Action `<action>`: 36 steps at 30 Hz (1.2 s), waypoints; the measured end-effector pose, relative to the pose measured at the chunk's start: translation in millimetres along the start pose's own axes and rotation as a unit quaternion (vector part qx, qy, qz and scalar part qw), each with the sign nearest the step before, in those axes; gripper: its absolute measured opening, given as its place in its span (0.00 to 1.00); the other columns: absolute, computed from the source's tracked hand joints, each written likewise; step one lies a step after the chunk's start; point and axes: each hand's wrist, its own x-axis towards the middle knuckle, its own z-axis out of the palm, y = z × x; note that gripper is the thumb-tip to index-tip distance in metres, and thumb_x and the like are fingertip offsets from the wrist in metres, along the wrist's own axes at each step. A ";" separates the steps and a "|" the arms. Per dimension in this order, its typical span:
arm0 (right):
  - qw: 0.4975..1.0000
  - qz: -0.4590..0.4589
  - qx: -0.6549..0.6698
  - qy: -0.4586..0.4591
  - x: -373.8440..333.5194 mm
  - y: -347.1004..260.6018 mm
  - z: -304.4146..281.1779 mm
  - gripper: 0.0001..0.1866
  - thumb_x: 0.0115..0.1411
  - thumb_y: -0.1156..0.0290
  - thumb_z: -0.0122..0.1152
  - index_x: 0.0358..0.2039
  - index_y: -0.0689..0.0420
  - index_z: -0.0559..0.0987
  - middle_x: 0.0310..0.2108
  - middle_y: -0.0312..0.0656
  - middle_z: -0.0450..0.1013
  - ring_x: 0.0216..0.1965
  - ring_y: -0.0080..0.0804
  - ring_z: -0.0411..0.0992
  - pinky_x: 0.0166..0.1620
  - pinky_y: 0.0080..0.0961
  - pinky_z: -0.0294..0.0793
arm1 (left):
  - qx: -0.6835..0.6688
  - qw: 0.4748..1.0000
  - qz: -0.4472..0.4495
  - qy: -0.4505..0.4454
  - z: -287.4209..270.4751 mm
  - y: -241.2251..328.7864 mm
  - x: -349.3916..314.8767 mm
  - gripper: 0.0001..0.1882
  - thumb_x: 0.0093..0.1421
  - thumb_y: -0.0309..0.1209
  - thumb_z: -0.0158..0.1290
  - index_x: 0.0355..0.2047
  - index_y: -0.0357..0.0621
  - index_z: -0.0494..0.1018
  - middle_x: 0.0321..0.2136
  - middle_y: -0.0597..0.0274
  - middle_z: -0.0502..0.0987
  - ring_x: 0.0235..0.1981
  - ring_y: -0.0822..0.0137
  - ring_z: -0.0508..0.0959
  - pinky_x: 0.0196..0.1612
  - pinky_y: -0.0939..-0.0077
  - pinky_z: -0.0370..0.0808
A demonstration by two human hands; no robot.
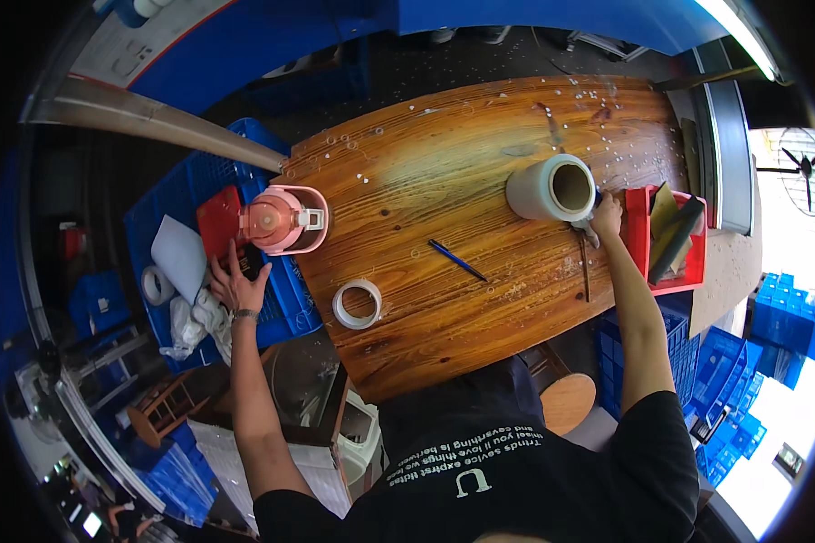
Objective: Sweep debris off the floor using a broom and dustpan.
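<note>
My left hand reaches over the blue crate at the left of the table. Its fingers are spread, with a small dark item between thumb and forefinger; I cannot tell whether it is gripped. Just beyond stands a pink bottle with a clear lid and white clasp. At the right, my right hand is closed beside a large roll of clear film. Its fingers curl around something I cannot make out, partly hidden by the roll and the hand.
On the wooden table lie a blue pen, a tape roll and scattered white bits. A red bin with dark and yellowish sheets stands at the right edge. The crate holds a red item, a white sheet and crumpled plastic. A stool is nearby.
</note>
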 end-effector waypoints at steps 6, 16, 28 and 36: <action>0.989 -0.069 0.024 -0.126 62.3 74.9 50.2 0.20 0.40 0.58 0.50 0.28 0.62 0.70 0.25 0.54 0.68 0.31 0.45 0.68 0.35 0.33 0.66 | -0.003 0.999 -0.028 -0.036 4.9 13.9 -11.2 0.43 0.35 0.56 0.52 0.52 0.67 0.46 0.52 0.52 0.42 0.51 0.44 0.44 0.48 0.46 0.45; 0.665 0.007 0.716 -0.211 -33.5 52.5 -21.4 0.12 0.52 0.67 0.46 0.30 0.64 0.69 0.22 0.40 0.70 0.19 0.20 0.65 0.21 0.13 0.62 | -0.071 0.996 -0.052 0.029 -16.3 5.7 -22.2 0.44 0.35 0.55 0.52 0.52 0.63 0.47 0.51 0.50 0.44 0.52 0.49 0.42 0.48 0.44 0.39; 0.808 0.035 0.564 -0.167 -192.7 -54.8 25.0 0.11 0.52 0.68 0.45 0.35 0.59 0.68 0.19 0.39 0.70 0.08 0.11 0.52 0.10 0.09 0.48 | -0.240 0.938 0.206 -0.141 14.8 111.3 -146.3 0.17 0.37 0.35 0.55 0.30 0.50 0.68 0.32 0.61 0.63 0.36 0.62 0.62 0.40 0.65 0.57; 0.852 -0.361 0.376 -0.056 -206.9 -259.8 -37.9 0.42 0.39 0.62 0.62 0.50 0.63 0.49 0.48 0.53 0.51 0.50 0.43 0.51 0.52 0.32 0.49 | -0.441 0.885 -0.132 0.072 -10.6 87.8 -193.8 0.28 0.40 0.40 0.54 0.39 0.39 0.61 0.38 0.52 0.63 0.41 0.56 0.63 0.40 0.63 0.60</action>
